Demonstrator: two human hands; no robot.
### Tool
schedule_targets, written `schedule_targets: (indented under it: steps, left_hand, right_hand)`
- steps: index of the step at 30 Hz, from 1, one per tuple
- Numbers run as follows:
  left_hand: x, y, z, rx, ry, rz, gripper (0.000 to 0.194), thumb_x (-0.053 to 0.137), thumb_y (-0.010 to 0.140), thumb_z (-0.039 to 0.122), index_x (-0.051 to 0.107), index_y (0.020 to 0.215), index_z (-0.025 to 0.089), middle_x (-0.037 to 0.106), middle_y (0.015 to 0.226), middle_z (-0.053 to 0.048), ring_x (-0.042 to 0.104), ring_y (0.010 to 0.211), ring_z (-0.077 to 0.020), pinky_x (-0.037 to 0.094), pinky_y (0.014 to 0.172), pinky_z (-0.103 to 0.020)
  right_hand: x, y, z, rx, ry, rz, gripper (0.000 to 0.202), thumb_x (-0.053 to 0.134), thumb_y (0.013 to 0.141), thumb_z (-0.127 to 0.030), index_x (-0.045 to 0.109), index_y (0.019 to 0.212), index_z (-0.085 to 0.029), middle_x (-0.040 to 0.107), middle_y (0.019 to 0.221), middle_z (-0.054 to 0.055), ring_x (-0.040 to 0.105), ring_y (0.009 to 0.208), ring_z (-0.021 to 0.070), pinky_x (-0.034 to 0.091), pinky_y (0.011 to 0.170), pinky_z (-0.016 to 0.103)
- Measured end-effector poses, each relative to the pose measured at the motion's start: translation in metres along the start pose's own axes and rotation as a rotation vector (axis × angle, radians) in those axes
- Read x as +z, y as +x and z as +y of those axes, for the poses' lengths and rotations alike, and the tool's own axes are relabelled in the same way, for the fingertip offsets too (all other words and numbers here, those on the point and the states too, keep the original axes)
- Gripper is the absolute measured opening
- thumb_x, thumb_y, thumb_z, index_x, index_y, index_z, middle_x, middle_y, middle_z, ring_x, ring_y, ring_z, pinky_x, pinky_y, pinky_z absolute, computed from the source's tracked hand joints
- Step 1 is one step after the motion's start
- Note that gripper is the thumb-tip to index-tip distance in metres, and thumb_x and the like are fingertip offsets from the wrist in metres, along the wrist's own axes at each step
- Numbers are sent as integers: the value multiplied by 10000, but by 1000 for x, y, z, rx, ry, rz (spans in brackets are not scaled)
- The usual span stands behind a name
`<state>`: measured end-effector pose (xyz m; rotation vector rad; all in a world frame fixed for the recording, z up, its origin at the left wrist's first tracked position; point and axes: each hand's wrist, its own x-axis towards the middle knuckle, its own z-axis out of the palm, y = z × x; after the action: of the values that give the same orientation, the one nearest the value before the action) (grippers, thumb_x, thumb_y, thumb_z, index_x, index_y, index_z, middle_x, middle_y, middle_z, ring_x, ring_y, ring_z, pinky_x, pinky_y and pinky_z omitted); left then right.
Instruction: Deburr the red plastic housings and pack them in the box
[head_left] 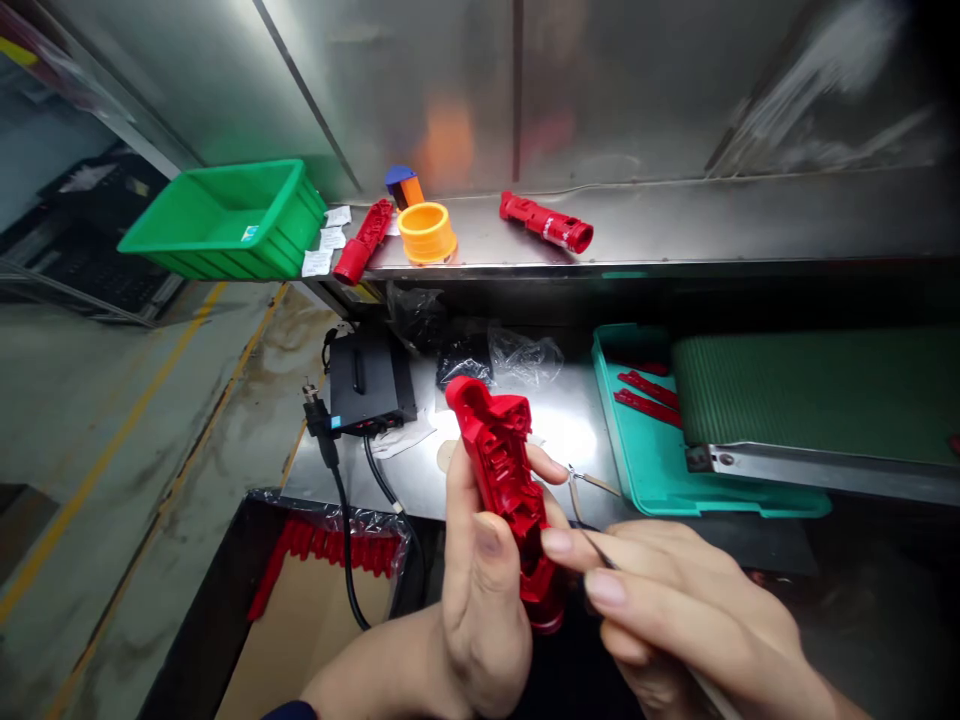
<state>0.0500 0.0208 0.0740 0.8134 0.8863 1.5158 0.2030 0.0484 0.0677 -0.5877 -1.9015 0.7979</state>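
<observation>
A red moulded plastic housing (499,455), long and ribbed inside, stands tilted in my left hand (487,590). My left thumb presses its near side and the fingers wrap behind it. My right hand (690,600) is at the lower right of the housing, its index fingertip touching or very near the edge. Between the right thumb and fingers is a slim tool with a thin dark tip (600,552); a pale handle end shows below the hand. The tool's exact kind is not clear, and whether its tip touches the housing cannot be told.
Red housings (547,224), an orange ring (427,234) and a green bin (225,225) sit on the shelf. A teal tray (626,450) holds red strips beside a green conveyor belt (817,395). A black box (367,375) has cables. Lower left, a carton (300,630) holds red parts.
</observation>
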Motion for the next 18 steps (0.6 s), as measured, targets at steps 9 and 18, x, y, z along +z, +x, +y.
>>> schedule_targets:
  steps: [9,18]
  left_hand:
    - [0,-6,-24,308,113,175,357,501,1042,466,592,1367,349,660,1208,-18,695,847,-135,605,837,-255]
    - [2,-8,-32,410,5,258,516,641,938,505,543,1438,424,606,1140,-31,643,743,-180,584,621,-326]
  right_hand:
    - [23,6,17,-239,-113,-32,305,475,1042,-148,586,1318,-84,785,1142,193,789,1008,232,670,744,294]
    - [19,-6,-5,171,238,136,410,422,1085,-413,608,1427,-284,807,1010,93,763,676,213,656,639,332]
